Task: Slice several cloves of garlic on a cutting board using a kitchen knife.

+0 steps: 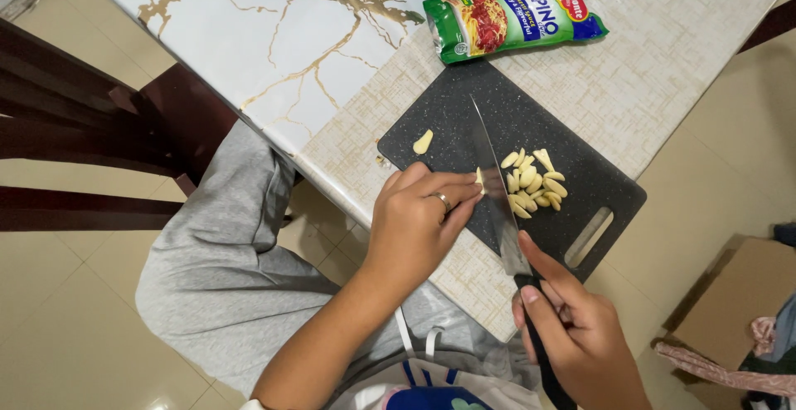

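Two hands are at work over a dark cutting board [464, 128] that lies on the table [680, 53]. From the head camera, the left hand [419, 223] pinches a small piece of garlic [478, 179] between its fingertips, pressing it to the board right against the blade. The right hand [580, 335] is clamped around the black handle of a long knife [495, 190], forefinger laid along the spine, edge down on the board. This looks like mid-slicing; the next cut seems to call for fingertips tucked back, since so little of the clove is left. Just right of the blade sits a heap of pale garlic slices [532, 182], and one stray slice [423, 141] lies apart on the far left. A green and red sauce pouch [514, 16] rests at the board's far edge, clear of the knife. Nothing blocks the cutting.
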